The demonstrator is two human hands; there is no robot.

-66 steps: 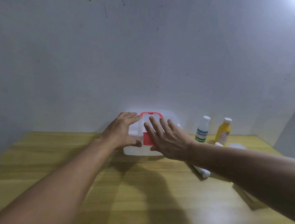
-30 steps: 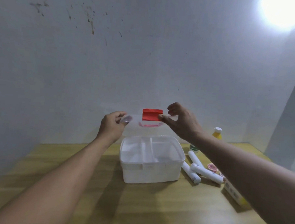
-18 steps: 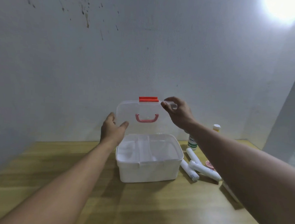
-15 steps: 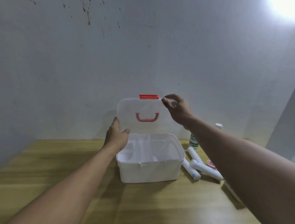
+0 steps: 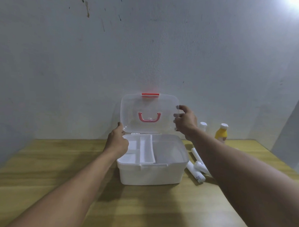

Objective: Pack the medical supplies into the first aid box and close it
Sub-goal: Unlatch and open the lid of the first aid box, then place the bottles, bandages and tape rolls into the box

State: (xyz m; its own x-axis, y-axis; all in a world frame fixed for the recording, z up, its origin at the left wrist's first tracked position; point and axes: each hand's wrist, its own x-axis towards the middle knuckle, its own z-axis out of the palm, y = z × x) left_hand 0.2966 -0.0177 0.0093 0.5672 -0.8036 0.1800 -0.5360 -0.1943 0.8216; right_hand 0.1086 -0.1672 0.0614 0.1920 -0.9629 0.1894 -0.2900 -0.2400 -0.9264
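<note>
The white first aid box [image 5: 151,175] stands open on the wooden table, with a divided white tray [image 5: 146,149] inside and nothing else in it. Its clear lid [image 5: 149,104], with a red handle and red latch, stands upright against the wall. My right hand [image 5: 185,121] grips the lid's right edge. My left hand [image 5: 117,142] rests at the box's back left corner, thumb touching the lid's lower left corner. White tubes [image 5: 196,173] lie to the right of the box. A yellow bottle [image 5: 221,133] and a white-capped bottle [image 5: 203,126] stand behind them.
The grey wall rises right behind the box. The wooden table [image 5: 141,207] stretches toward me in front of the box and to its left. My right forearm crosses over the tubes and hides part of them.
The lid has swung from closed to fully upright. My right hand slid from the lid's top corner down its right edge, and my left hand dropped to the box's back left corner.
</note>
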